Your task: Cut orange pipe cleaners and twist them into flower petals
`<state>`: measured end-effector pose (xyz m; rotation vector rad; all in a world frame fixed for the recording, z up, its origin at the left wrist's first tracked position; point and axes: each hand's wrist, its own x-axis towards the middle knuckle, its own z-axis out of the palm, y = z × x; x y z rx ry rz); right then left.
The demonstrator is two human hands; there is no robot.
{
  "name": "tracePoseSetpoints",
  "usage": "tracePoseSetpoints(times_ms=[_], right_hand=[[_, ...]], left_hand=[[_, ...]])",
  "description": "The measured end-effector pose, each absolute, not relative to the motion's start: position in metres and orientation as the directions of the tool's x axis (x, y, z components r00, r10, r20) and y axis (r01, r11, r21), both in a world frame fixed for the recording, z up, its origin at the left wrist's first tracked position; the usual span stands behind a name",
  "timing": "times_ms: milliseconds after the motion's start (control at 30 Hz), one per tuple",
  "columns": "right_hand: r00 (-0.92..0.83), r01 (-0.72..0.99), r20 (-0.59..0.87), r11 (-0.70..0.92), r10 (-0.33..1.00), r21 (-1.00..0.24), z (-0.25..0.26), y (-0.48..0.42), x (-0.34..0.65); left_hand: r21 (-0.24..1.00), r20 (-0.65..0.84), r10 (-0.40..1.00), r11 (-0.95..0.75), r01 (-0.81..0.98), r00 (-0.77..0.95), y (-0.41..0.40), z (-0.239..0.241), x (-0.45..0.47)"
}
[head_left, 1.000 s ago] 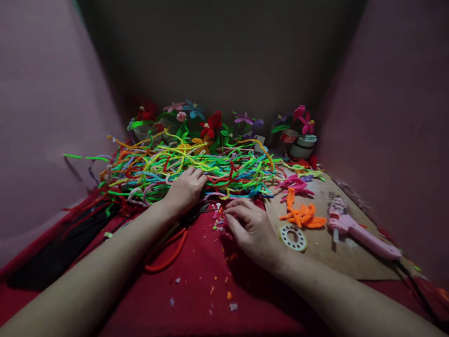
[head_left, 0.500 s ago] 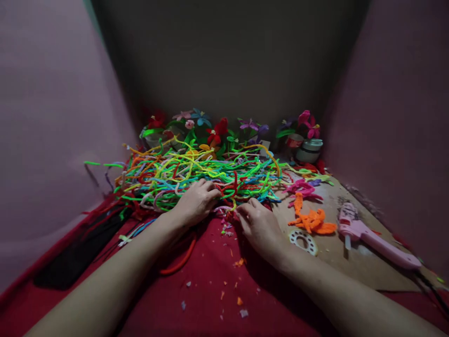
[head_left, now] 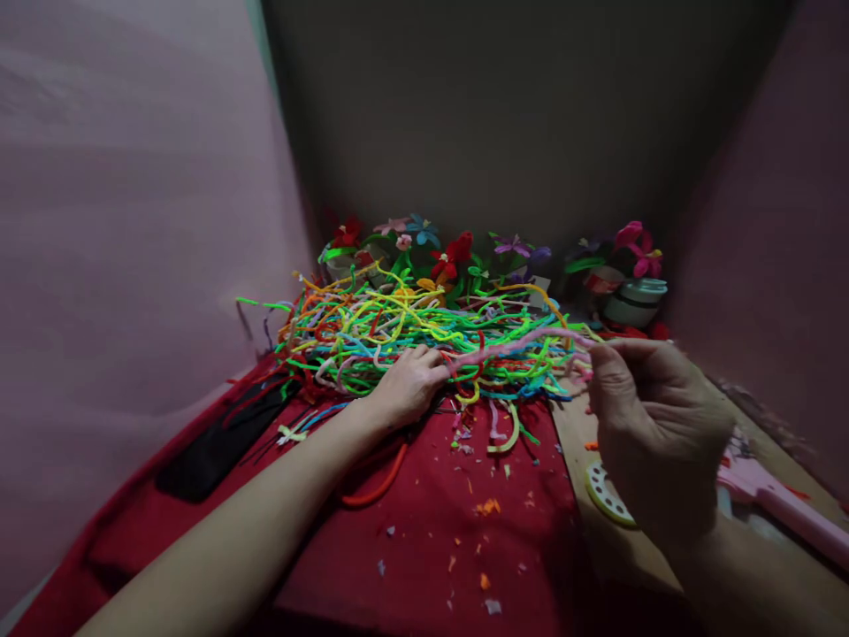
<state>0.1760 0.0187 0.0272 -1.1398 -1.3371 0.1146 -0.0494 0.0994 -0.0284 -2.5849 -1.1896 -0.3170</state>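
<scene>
A tangled heap of pipe cleaners [head_left: 411, 332] in many colours lies on a red cloth [head_left: 424, 540]. My left hand [head_left: 408, 385] rests on the heap's near edge, fingers curled down onto the strands. My right hand [head_left: 653, 425] is lifted to the right, pinching the end of a pale pink pipe cleaner [head_left: 510, 345] that stretches from the heap up to my fingers.
Finished pipe-cleaner flowers [head_left: 451, 252] stand along the dark back wall, with a small jar [head_left: 633, 301] at the right. A pink glue gun [head_left: 779, 500] and a white ring [head_left: 607, 491] lie on a cardboard sheet [head_left: 616, 553]. Small scraps dot the cloth. Pink walls close in both sides.
My right hand rose from the cloth and moved right, drawing a pale pink pipe cleaner out of the heap. The view has shifted left. My left hand stays on the heap.
</scene>
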Motion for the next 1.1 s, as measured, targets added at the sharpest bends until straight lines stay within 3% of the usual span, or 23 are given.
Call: tracePoseSetpoints(times_ms=[100, 233, 400, 567, 667, 767, 833, 933, 1000, 1100], right_hand=[[0.248, 0.201, 0.429, 0.387, 0.869, -0.9, 0.023, 0.019, 0.173], [0.026, 0.005, 0.164, 0.164, 0.986, -0.986, 0.011, 0.023, 0.166], [-0.051, -0.046, 0.129, 0.126, 0.99, -0.991, 0.004, 0.023, 0.158], [-0.129, -0.167, 0.038, 0.016, 0.991, -0.986, -0.004, 0.021, 0.152], [-0.161, -0.158, 0.014, -0.012, 0.987, -0.987, -0.01, 0.023, 0.152], [-0.159, -0.149, -0.002, -0.026, 0.987, -0.989, -0.012, 0.024, 0.152], [-0.161, -0.149, -0.014, -0.038, 0.987, -0.988, -0.011, 0.023, 0.152], [-0.164, -0.142, -0.011, -0.035, 0.986, -0.989, -0.011, 0.023, 0.152], [-0.164, -0.137, 0.001, -0.021, 0.986, -0.99, -0.013, 0.023, 0.152], [-0.183, -0.159, 0.01, -0.02, 0.983, -0.987, -0.016, 0.024, 0.15]], left_hand=[[-0.164, 0.32, 0.687, -0.638, 0.752, 0.653, 0.095, -0.027, -0.048], [-0.164, 0.37, 0.645, -0.663, 0.73, 0.669, 0.088, -0.021, -0.047], [-0.092, 0.487, 0.577, -0.713, 0.696, 0.656, 0.081, -0.015, -0.046], [-0.116, 0.465, 0.502, -0.782, 0.612, 0.729, 0.078, -0.021, -0.039], [-0.145, 0.473, 0.471, -0.792, 0.593, 0.745, 0.074, -0.017, -0.038], [-0.091, 0.551, 0.482, -0.777, 0.623, 0.682, 0.069, -0.001, -0.044], [0.022, 0.65, 0.531, -0.728, 0.685, 0.544, 0.064, 0.015, -0.057], [0.352, 0.732, 0.675, -0.492, 0.797, 0.093, 0.06, 0.039, -0.089], [0.465, 0.624, 0.775, -0.266, 0.844, -0.099, 0.061, 0.049, -0.115], [0.376, 0.296, 0.954, -0.07, 0.924, -0.048, 0.066, 0.047, -0.145]])
